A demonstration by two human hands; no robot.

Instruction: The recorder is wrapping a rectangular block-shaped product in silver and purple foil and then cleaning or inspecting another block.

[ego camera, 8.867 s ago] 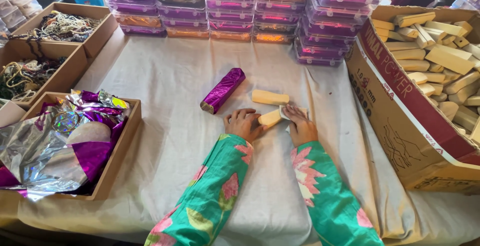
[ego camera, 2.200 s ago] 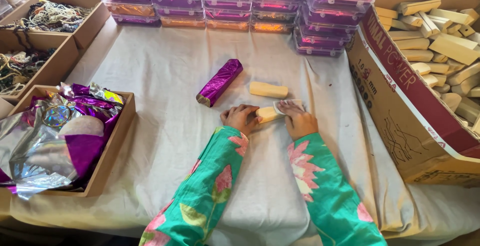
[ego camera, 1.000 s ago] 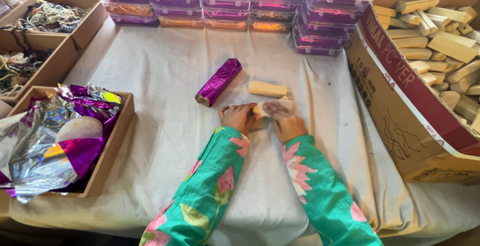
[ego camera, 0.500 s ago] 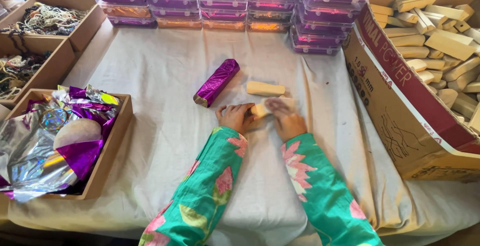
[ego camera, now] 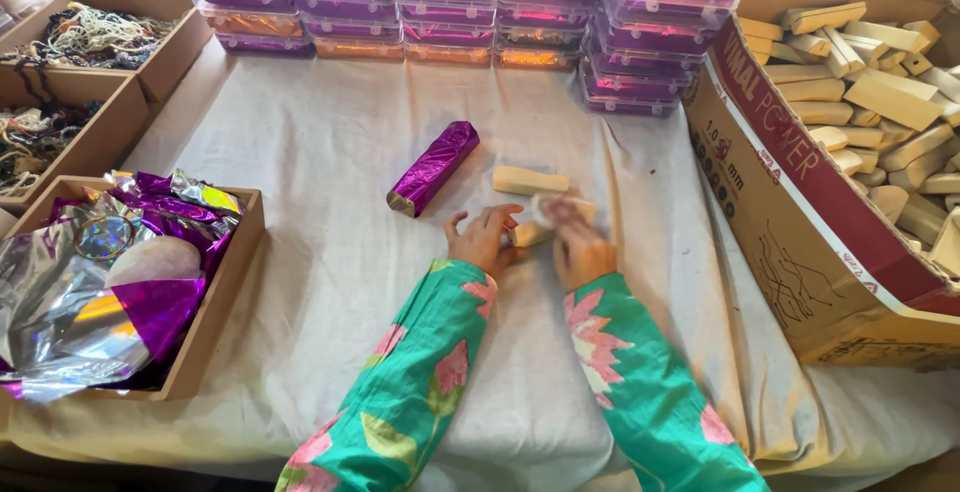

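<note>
1. My left hand (ego camera: 482,240) and right hand (ego camera: 580,247) meet at the middle of the tabletop (ego camera: 330,282), which is covered in a pale cloth.
2. Both hands are closed around 1 pale wooden block (ego camera: 530,233) that lies between them on the cloth. The left fingers curl on its near end, and the right fingers cover its far end.
3. Something thin and whitish shows at the right fingertips. I cannot tell whether it is a clear film or part of the block.
4. A second bare block (ego camera: 530,181) lies just beyond the hands, apart from them.
5. A wrapped purple foil bar (ego camera: 433,168) lies to the left of that block, angled on the cloth. I judge it to be 1 finished piece.
6. So, as I read it, 1 piece is done, 1 is in hand and still shows bare wood, and 1 waits.
7. The big cardboard box (ego camera: 800,212) on my right is heaped with many more bare blocks, so a lot seems to be left.
8. On my left, a shallow tray (ego camera: 215,322) holds loose purple and silver foil sheets (ego camera: 90,292).
9. Stacks of clear boxes (ego camera: 450,2) with purple and orange contents line the far edge.
</note>
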